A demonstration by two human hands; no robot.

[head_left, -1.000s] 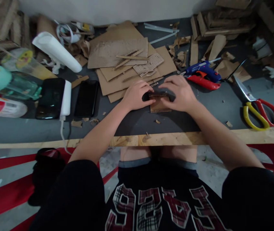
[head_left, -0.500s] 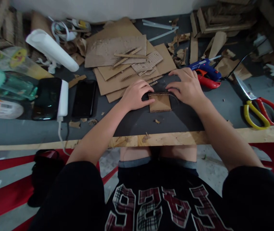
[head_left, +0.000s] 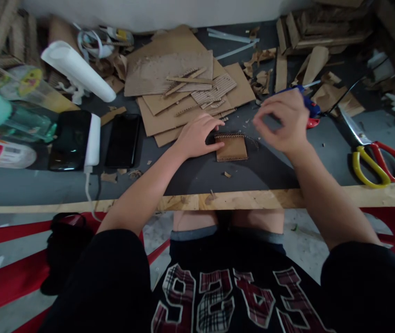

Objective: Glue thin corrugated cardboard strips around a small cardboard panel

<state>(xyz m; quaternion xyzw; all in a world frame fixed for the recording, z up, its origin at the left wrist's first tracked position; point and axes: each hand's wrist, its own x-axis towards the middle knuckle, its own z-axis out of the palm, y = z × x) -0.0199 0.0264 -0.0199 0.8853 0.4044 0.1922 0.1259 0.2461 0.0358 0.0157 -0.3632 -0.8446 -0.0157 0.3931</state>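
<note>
A small square of cardboard (head_left: 232, 149) lies flat on the dark mat, with a narrow corrugated strip (head_left: 231, 136) along its far edge. The strip's right end curves away and shows only faintly. Beside the square's left edge rests my left hand (head_left: 199, 134), fingers loosely apart, its thumb tip touching that edge. My right hand (head_left: 284, 122) is raised to the right of the square, thumb and forefinger curled into a ring. Whether anything small sits in that pinch is not visible. Behind this hand, a blue and red glue gun (head_left: 310, 107) is partly hidden.
Cardboard sheets and strips (head_left: 169, 69) are piled behind the hands. Scissors (head_left: 371, 152) with yellow and red handles lie at right. On the left are a black phone (head_left: 123, 141), a white power bank (head_left: 93, 138) and bottles (head_left: 3, 150). Glue sticks (head_left: 237, 48) lie at the back.
My right hand has moved up and right, away from the strip, and its fingers have curled together. My left hand stays by the square.
</note>
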